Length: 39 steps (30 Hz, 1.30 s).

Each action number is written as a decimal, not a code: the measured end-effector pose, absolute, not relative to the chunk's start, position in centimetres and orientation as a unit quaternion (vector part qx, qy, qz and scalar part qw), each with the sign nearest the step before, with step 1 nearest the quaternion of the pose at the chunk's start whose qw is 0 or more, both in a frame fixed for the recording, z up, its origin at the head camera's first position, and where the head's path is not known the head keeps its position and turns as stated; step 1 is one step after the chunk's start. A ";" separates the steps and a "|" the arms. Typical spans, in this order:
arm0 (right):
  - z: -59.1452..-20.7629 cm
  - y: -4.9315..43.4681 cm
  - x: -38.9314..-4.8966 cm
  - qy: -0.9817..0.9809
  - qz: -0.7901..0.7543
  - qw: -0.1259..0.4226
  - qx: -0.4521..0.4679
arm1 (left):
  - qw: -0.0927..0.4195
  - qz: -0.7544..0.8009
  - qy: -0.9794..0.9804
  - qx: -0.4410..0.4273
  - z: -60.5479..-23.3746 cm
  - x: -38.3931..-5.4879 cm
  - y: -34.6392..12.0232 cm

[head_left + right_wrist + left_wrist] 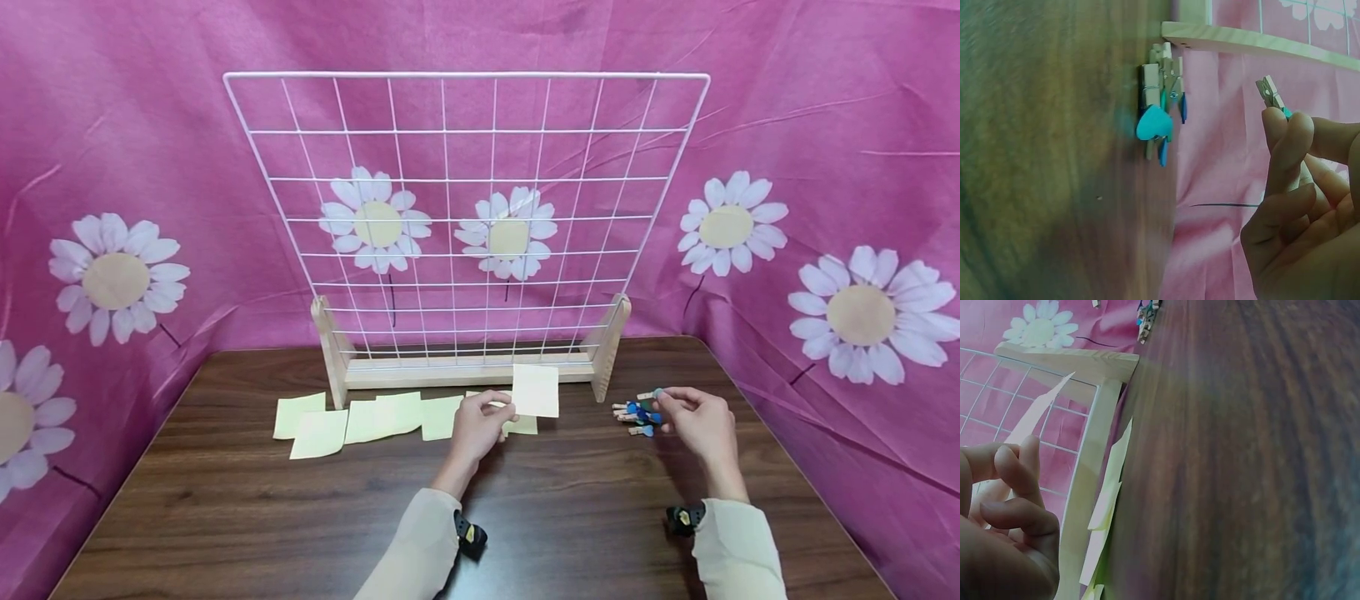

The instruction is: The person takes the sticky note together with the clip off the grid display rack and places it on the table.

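Between thumb and fingers my left hand (480, 425) pinches a pale yellow sticky note (537, 390), lifted above the table in front of the grid. In the left wrist view that note (1041, 411) appears nearly edge-on. My right hand (701, 421) pinches a small wooden clothespin (648, 396) with a teal-green decoration; the right wrist view shows its wooden end (1268, 92) sticking out past the fingertips. Just beside that hand lies a small pile of clothespins (636, 415) with blue and green decorations, one bearing a turquoise heart (1154, 122).
A white wire grid (468, 179) stands in a wooden base (472, 371) at the table's back. Several yellow sticky notes (318, 435) lie in a row before it, from the left to beneath my left hand. Pink flowered cloth (150, 150) surrounds the brown table (570, 517).
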State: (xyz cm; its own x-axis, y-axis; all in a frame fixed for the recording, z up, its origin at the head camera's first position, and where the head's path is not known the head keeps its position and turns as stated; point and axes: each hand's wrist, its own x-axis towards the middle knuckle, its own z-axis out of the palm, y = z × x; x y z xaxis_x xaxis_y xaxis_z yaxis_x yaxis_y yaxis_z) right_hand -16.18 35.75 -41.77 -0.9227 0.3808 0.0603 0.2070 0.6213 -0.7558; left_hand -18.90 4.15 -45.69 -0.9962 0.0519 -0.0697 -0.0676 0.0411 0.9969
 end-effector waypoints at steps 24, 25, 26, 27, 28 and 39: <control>-43.4 37.0 -16.2 -0.910 0.386 -0.023 -0.152 | 0.094 0.638 0.764 0.025 -46.8 -19.0 6.0; -43.5 37.1 -16.2 -0.910 0.386 -0.026 -0.152 | 0.093 0.637 0.764 0.025 -46.9 -19.0 6.0; -43.6 37.1 -16.3 -0.910 0.386 -0.029 -0.151 | 0.094 0.637 0.764 0.024 -46.9 -19.0 6.1; -43.7 37.2 -16.3 -0.909 0.386 -0.031 -0.151 | 0.095 0.638 0.764 0.023 -46.9 -19.1 6.2; -43.8 37.2 -16.3 -0.908 0.390 -0.032 -0.151 | 0.096 0.638 0.764 0.021 -47.0 -19.1 6.2; -44.2 37.6 -16.3 -0.916 0.378 -0.040 -0.130 | 0.124 0.654 0.746 0.011 -47.2 -19.2 6.8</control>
State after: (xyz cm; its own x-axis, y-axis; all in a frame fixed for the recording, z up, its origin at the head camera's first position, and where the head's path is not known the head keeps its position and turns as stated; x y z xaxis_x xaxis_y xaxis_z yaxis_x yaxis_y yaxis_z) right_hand -16.29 37.56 -44.23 -0.9631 0.2074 -0.1717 0.2681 0.6799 -0.6825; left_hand -19.16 6.76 -47.17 -0.9690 0.1787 -0.1707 -0.1458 0.1446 0.9787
